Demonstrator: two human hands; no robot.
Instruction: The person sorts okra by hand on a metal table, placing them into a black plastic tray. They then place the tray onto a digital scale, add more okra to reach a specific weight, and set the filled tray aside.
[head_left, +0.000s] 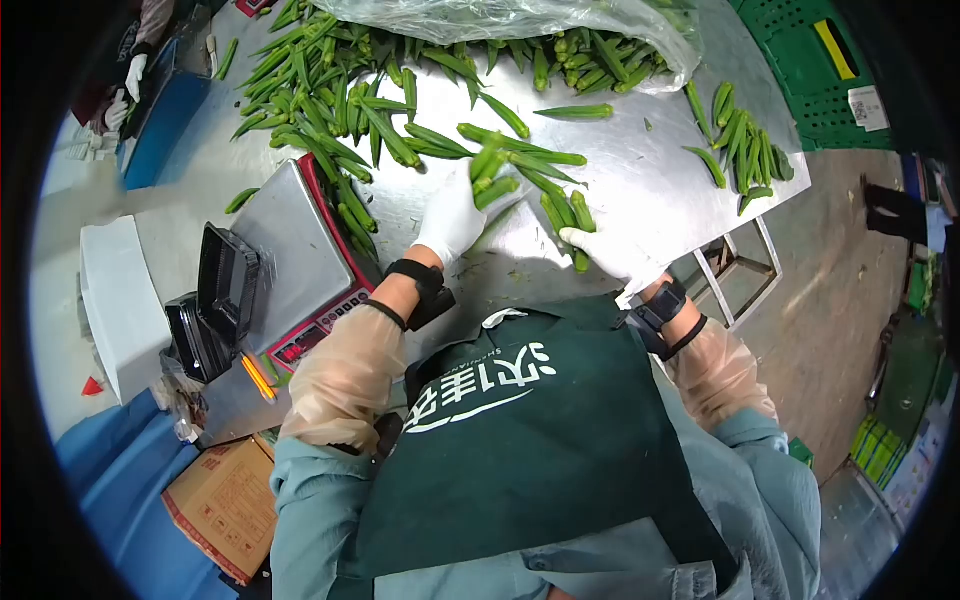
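Observation:
Both hands wear white gloves and are over the metal table. My left hand [455, 215] is closed around a few okra pods [492, 180], their tips slightly blurred. To its right, my right hand [612, 252] has thumb and fingers closed on a small bunch of okra [570, 222] low over the tabletop. Just beyond the hands, loose okra pods [530, 152] lie scattered. A large okra heap [320, 95] spreads across the far left of the table, partly under a clear plastic bag [520, 20]. Another small okra pile [742, 150] rests near the right corner.
A red-rimmed scale [290, 250] stands on the left, with black plastic trays [228, 285] at its edge. Beside them are a white box [120, 300] and an orange pen [258, 377]. A green crate [810, 70] is at the far right. Another person's gloved hand [136, 78] shows top left.

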